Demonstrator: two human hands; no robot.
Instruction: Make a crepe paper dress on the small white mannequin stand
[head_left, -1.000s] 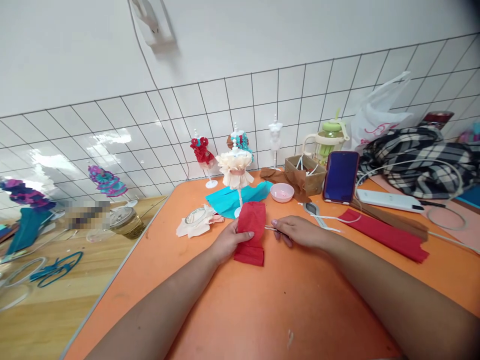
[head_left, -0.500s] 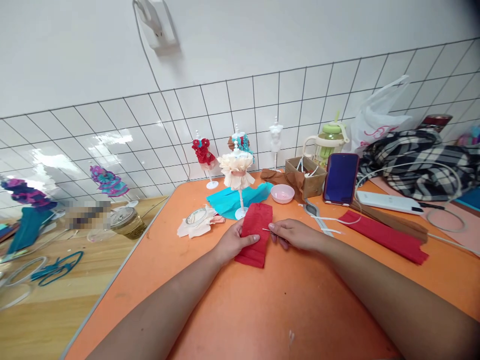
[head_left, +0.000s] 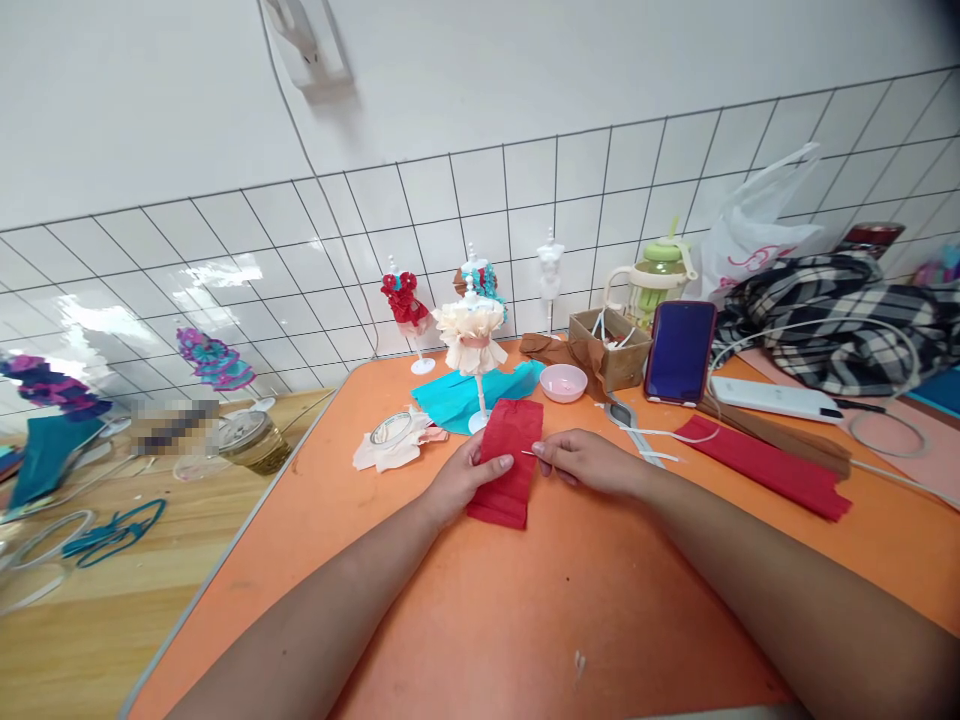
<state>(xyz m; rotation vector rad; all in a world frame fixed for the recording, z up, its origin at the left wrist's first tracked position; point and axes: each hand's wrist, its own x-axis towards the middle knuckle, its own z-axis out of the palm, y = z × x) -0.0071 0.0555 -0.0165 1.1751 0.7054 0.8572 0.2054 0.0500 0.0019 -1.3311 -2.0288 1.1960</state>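
A folded piece of red crepe paper (head_left: 508,490) is in my left hand (head_left: 466,475), which grips its left edge with the thumb on top. My right hand (head_left: 581,460) is closed around a thin pointed metal tool (head_left: 528,453). Its tip lies over the right part of the red paper; the rest of it is hidden in my fingers, so its kind is unclear. Just beyond the paper stands a small white dress form (head_left: 480,392) wearing a cream ruffled paper dress (head_left: 472,340). Blue paper (head_left: 442,398) lies under and beside its base.
A tape roll (head_left: 391,430) rests on cream paper to the left. Behind are a pink bowl (head_left: 564,383), a cardboard box (head_left: 626,365), a propped phone (head_left: 680,352) and a red-dressed form (head_left: 405,300). More red paper (head_left: 765,468) and a white cable (head_left: 900,480) lie right.
The whole view has shifted slightly. My hands keep the same grips, and the tool's tip stays over the red paper, having moved only a little.
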